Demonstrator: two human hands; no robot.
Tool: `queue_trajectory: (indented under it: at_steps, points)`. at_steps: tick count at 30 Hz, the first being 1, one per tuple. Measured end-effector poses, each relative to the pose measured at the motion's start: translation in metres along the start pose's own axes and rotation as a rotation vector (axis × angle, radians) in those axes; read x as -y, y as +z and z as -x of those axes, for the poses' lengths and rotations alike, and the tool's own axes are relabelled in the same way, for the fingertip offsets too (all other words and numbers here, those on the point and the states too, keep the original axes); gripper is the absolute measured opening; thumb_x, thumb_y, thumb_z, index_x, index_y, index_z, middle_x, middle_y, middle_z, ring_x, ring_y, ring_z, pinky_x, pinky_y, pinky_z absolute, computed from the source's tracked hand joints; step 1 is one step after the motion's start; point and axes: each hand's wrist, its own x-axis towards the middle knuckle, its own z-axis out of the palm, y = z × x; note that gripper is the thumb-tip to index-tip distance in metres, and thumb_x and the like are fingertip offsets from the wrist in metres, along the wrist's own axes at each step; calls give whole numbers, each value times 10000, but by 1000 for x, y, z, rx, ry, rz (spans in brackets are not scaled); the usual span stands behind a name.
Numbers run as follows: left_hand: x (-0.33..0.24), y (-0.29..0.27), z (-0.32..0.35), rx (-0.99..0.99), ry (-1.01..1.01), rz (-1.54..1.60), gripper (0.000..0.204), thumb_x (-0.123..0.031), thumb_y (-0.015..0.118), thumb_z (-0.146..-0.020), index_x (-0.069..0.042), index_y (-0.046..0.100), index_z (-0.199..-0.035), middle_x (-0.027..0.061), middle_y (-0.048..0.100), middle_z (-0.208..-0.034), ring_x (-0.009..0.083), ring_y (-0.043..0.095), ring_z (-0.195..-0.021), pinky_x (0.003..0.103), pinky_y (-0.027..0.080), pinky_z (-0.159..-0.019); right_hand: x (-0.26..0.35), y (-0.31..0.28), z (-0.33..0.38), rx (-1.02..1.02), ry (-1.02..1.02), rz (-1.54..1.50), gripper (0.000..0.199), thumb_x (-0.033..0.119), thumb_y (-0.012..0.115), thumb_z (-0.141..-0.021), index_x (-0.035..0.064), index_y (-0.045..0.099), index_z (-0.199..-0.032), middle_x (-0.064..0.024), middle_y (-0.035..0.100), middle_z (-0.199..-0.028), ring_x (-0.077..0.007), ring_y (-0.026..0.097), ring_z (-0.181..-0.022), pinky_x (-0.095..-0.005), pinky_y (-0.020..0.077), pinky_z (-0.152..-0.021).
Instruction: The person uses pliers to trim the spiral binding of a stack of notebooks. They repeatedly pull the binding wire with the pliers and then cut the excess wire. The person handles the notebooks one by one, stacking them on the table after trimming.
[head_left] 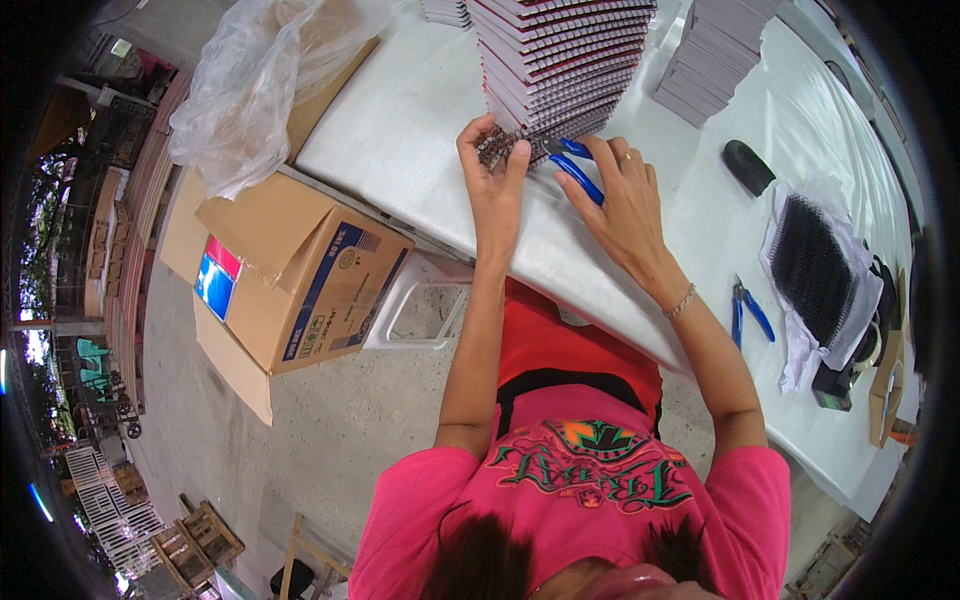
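Note:
My left hand (pixel 492 190) is closed on a dark, coiled wire binding (pixel 500 147) at the near end of a tall stack of wire-bound notebooks (pixel 560 70). The thumb presses against the coils. In my right hand (pixel 625 200) is a pair of blue-handled wire cutters (pixel 578 180). Its jaws point left, close to the coils; whether they touch cannot be made out. White pages, red cover edges and rows of wire loops show along the stack.
A second stack (pixel 712 60) stands to the right. Blue-handled cutters (pixel 750 312), a black rounded object (pixel 748 167) and black wire bindings (pixel 812 268) on white wrapping lie on the white table (pixel 400 140). At left are an open cardboard box (pixel 300 270), clear plastic (pixel 240 100) and a white stool (pixel 420 300).

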Motion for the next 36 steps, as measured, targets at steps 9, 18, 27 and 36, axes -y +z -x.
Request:
queue_trajectory:
  at_steps: [9, 18, 27, 36]
  points:
    - [7, -9, -2, 62, 12, -49, 273, -116, 634, -1012, -19, 541, -1249, 68, 536, -1222, 136, 559, -1065, 289, 461, -961, 3, 0, -5, 69, 47, -34, 399, 415, 684, -949, 87, 639, -1170, -126, 671, -926, -282, 672, -771, -421, 509, -683]
    - [5, -8, 1, 15, -2, -20, 287, -194, 631, -1022, -43, 533, -1245, 38, 534, -1180, 110, 517, -1052, 268, 425, -958, 4, -2, 4, 42, 55, -32, 420, 421, 665, -959, 83, 619, -1205, -140, 661, -1012, -297, 648, -875, -434, 487, -763]
    - [13, -16, 1, -19, -54, 13, 396, -250, 674, -987, -72, 492, -1290, 58, 487, -1230, 141, 485, -1100, 301, 405, -984, -3, 8, 7, 16, 27, -10, 506, 457, 658, -951, 85, 600, -1288, -145, 607, -1104, -293, 554, -978, -425, 401, -867]
    - [15, -15, 1, 31, 2, -162, 283, -212, 661, -999, -60, 576, -1222, 33, 593, -1120, 102, 549, -980, 262, 457, -905, -5, 7, 0, -8, -58, 65, 445, 451, 687, -935, 92, 650, -1195, -124, 640, -1015, -294, 611, -855, -419, 457, -774]
